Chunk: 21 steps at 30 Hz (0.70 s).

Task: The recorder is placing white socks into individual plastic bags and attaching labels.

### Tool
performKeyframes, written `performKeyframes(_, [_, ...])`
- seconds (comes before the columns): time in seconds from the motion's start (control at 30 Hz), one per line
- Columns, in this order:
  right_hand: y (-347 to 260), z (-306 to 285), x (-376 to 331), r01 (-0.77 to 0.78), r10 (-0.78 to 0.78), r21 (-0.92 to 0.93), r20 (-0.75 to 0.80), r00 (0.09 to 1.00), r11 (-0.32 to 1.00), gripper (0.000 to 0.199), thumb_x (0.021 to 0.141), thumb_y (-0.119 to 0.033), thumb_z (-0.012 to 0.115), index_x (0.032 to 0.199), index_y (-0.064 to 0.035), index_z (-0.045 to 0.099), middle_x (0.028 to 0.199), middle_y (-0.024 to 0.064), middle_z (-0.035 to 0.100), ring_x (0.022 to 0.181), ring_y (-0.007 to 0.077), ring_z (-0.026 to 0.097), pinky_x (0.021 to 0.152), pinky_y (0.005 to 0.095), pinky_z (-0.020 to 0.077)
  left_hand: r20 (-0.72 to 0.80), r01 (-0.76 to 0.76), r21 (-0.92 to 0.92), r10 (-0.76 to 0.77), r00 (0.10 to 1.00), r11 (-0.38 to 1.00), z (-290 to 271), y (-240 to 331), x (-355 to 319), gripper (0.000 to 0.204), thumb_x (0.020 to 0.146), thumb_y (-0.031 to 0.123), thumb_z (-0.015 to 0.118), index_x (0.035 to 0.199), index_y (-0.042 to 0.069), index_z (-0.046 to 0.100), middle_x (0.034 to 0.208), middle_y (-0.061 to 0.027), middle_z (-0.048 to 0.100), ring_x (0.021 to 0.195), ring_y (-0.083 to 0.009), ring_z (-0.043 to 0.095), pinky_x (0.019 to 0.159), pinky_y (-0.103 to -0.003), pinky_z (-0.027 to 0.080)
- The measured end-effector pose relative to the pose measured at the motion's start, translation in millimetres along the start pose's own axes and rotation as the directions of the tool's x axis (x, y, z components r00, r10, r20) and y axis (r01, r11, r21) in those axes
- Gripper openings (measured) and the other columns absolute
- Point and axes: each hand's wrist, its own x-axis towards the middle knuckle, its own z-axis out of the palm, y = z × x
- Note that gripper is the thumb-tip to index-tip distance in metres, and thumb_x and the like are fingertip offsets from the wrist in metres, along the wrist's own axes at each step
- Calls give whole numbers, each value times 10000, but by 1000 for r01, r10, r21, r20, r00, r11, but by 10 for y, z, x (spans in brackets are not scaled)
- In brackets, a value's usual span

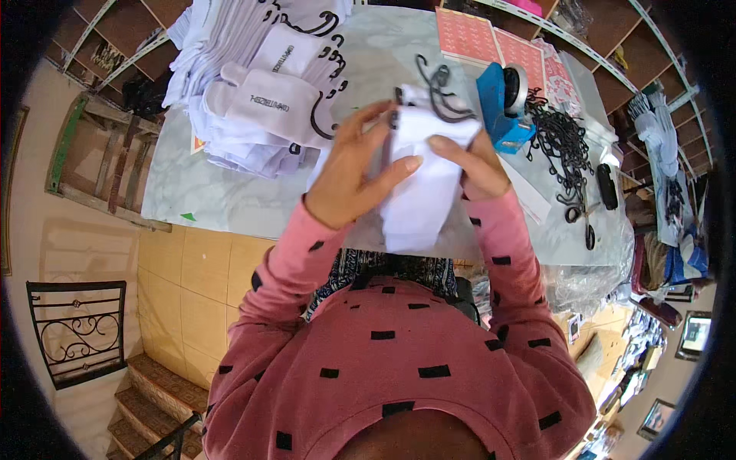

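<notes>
Above the near part of the table, a pair of white socks (pixel 418 203) hangs between my two hands, slightly blurred toward the bottom. My left hand (pixel 356 165) grips its left side, thumb across the front. On the right side, my right hand (pixel 479 165) pinches the upper part with its thumb on the fabric. Black plastic sock hooks (pixel 445 96) stick up from the top of the held socks. To the left of my hands lies a big pile of white socks (pixel 268 107), several with black hooks fixed on and dark lettering.
The marbled table (pixel 222 203) carries a blue tape dispenser (pixel 498 103), a heap of loose black hooks (pixel 560 142), scissors (pixel 580 211), a black oblong object (pixel 607 186) and pink printed sheets (pixel 479 38). Shelves (pixel 655 46) rise behind. Stairs (pixel 153 399) lie at lower left.
</notes>
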Motion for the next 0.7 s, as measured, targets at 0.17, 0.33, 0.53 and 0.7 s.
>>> performKeyframes(0.17, [69, -251, -25, -217, 237, 126, -176, 955, 968, 504, 767, -261, 645, 1142, 12, 450, 1002, 98, 571, 848, 156, 581, 723, 275, 477, 149, -66, 672, -47, 988, 737, -335, 97, -18, 640, 606, 146, 683, 1200, 92, 450, 1199, -108, 431, 1117, -304, 379, 938, -411, 289])
performKeyframes(0.33, [822, -548, 270, -243, 81, -528, -311, 947, 813, 969, 663, -461, 704, 1265, 96, 188, 1116, 245, 454, 1039, 283, 485, 867, 357, 408, -6, 84, 751, -119, 993, 655, -416, -73, -41, 681, 557, 234, 737, 1184, 166, 481, 1180, -40, 443, 1099, -266, 379, 889, -443, 256])
performKeyframes(0.53, [264, -76, 390, 121, -609, -985, 173, 774, -126, 750, 671, -313, 698, 1214, 54, 335, 936, 245, 506, 804, 356, 533, 727, 345, 451, 52, -5, 765, -54, 997, 645, -608, -345, -152, 623, 516, 231, 752, 1101, 187, 540, 1114, 1, 466, 1028, -222, 404, 847, -413, 291])
performKeyframes(0.7, [269, 655, 632, 245, -153, -738, 192, 969, 628, 318, 725, -151, 634, 993, -2, 549, 742, 140, 610, 631, 213, 591, 599, 310, 476, -51, 119, 668, -114, 992, 734, -589, -315, -65, 783, 483, 200, 768, 1196, 150, 448, 1113, -29, 479, 1013, -232, 416, 839, -372, 312])
